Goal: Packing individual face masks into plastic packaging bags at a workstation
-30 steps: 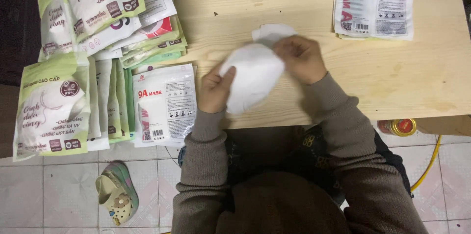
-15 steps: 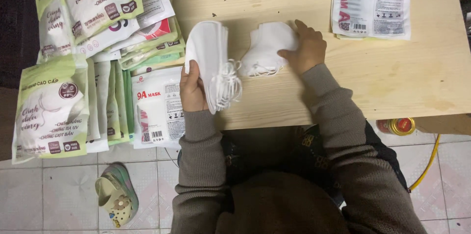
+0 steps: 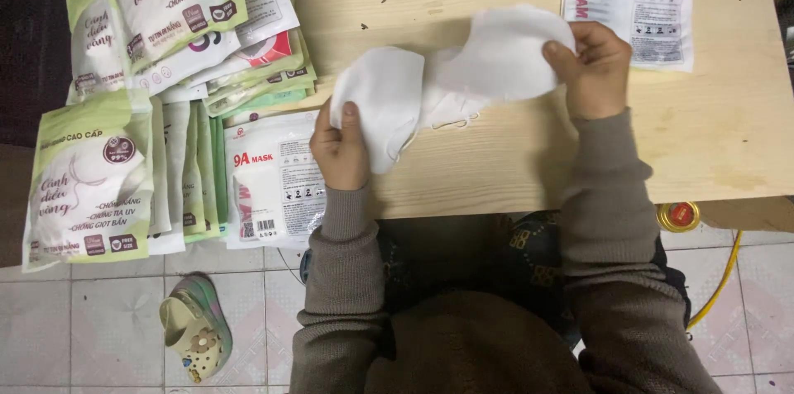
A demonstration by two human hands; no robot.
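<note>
My left hand [image 3: 341, 148] grips a white face mask [image 3: 379, 100] by its lower edge, above the wooden table [image 3: 496, 162]. Further right, my right hand [image 3: 594, 67] pinches a second white face mask [image 3: 504, 55] at its right end. The two masks overlap in the middle, and thin ear loops [image 3: 451, 117] hang under them. Both arms are in brown knitted sleeves.
A pile of green and white mask packets [image 3: 149, 71] covers the table's left part. One white packet with red print [image 3: 273, 183] lies by my left hand, another [image 3: 630, 1] at the back right. A small sandal [image 3: 194, 336], a round red-and-yellow lid [image 3: 680, 214] and a yellow cable [image 3: 721, 278] are on the tiled floor.
A second ago both hands held one bundle of masks. They have drawn apart, left hand to the left and right hand to the right, each now holding its own mask.
</note>
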